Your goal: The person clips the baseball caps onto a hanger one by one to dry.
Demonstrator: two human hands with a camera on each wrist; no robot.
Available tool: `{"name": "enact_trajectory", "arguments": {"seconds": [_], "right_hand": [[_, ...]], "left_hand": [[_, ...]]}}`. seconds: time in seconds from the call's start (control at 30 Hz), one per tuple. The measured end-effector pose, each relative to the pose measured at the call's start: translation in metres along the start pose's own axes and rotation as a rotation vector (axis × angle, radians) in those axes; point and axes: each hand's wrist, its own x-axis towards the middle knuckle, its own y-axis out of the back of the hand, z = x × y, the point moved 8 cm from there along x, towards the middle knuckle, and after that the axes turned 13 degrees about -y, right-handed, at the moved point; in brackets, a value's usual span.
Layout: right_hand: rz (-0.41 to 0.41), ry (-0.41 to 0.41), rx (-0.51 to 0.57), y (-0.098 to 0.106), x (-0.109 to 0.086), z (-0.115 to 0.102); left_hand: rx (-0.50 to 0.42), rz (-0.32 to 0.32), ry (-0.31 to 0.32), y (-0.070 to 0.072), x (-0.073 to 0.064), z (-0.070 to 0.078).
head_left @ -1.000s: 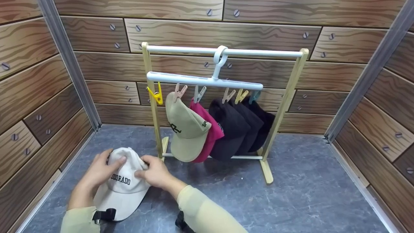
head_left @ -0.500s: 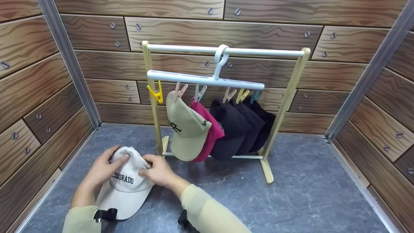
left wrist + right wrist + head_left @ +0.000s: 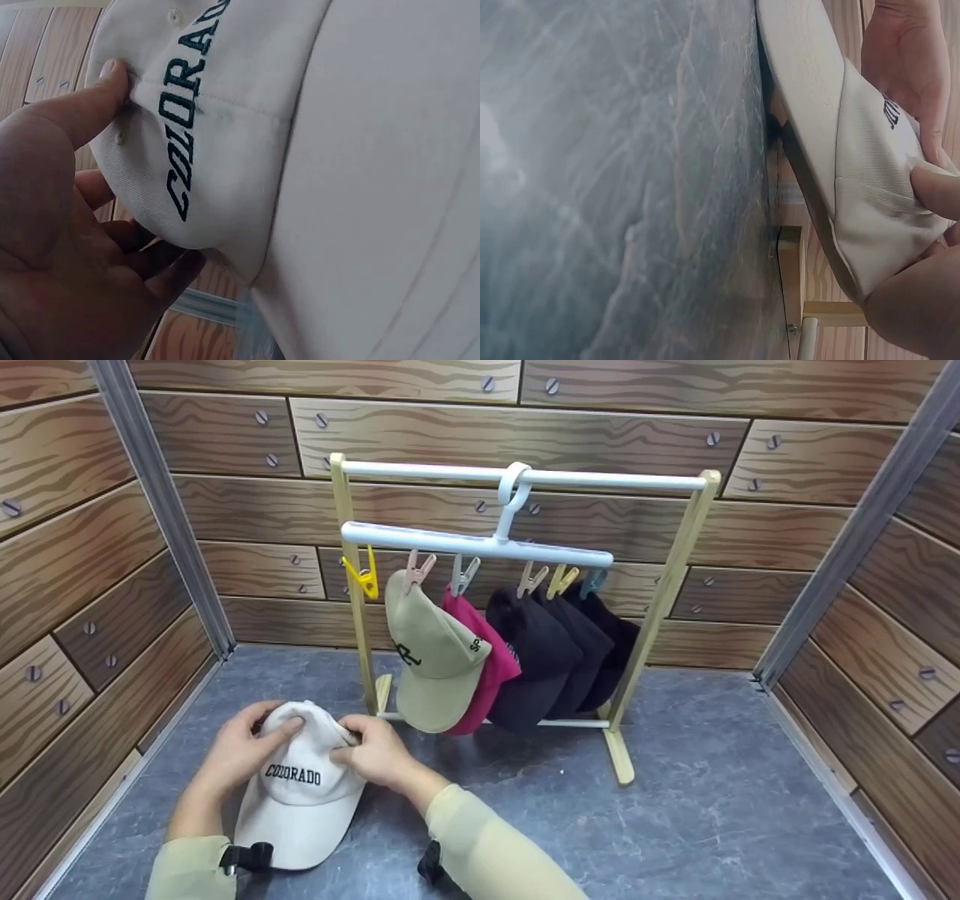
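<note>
Both hands hold a white baseball cap (image 3: 300,810) with dark COLORADO lettering, its brim toward the camera. My left hand (image 3: 238,746) grips the crown's left side, thumb pressed on the fabric; in the left wrist view the thumb dents the cloth beside the lettering. On the crown's other side, my right hand (image 3: 379,754) pinches the cap between thumb and fingers. The right wrist view shows the cap's brim (image 3: 806,97) close to the grey surface; whether it touches is unclear. Fingers behind the cap are partly hidden.
Behind stands a wooden rack (image 3: 351,607) with a white hanger (image 3: 450,540). Clipped there are a beige cap (image 3: 435,660), a pink cap (image 3: 499,667) and several dark caps (image 3: 536,667). A yellow clothespin (image 3: 365,577) hangs at the left end without a cap. Wood-patterned walls enclose the floor.
The white cap has shifted slightly right with both hands, and its lettering now faces the camera more fully. The caps on the rack stay put.
</note>
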Motion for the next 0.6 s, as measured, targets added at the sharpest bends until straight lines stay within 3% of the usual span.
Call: {"name": "enact_trajectory", "arguments": {"seconds": [0.3, 0.6], "right_hand": [[0.076, 0.039, -0.069, 0.009, -0.003, 0.002], [0.075, 0.059, -0.09, 0.018, -0.009, -0.004]], "left_hand": [[0.041, 0.023, -0.025, 0.003, 0.002, 0.005], [0.037, 0.012, -0.049, 0.003, 0.001, 0.012]]}}
